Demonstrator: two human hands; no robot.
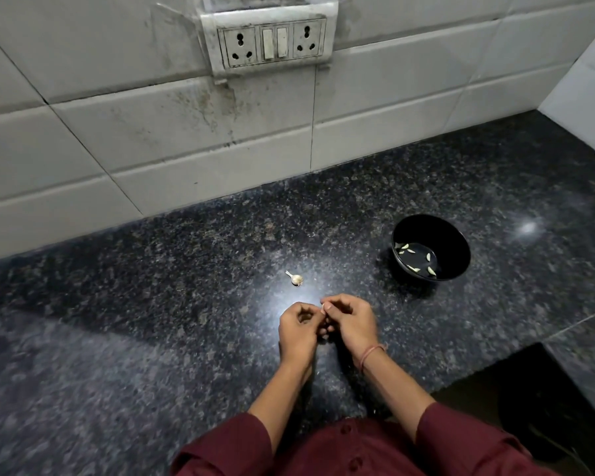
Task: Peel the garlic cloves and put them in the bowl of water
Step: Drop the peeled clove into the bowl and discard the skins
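Observation:
My left hand (298, 326) and my right hand (349, 319) meet low over the dark granite counter (152, 321), fingers curled. Between their fingertips they pinch a small pale garlic clove (322, 306), mostly hidden by the fingers. A black bowl (455, 250) holding water and several peeled cloves (406, 247) stands to the right and farther back. A small remnant of the garlic bulb with its stalk (296, 278) lies on the counter just beyond my hands.
A white tiled wall (186, 149) runs behind the counter and carries a switch and socket panel (272, 42). The counter's edge drops into a dark gap (547, 400) at the lower right. My maroon sleeves fill the bottom of the view.

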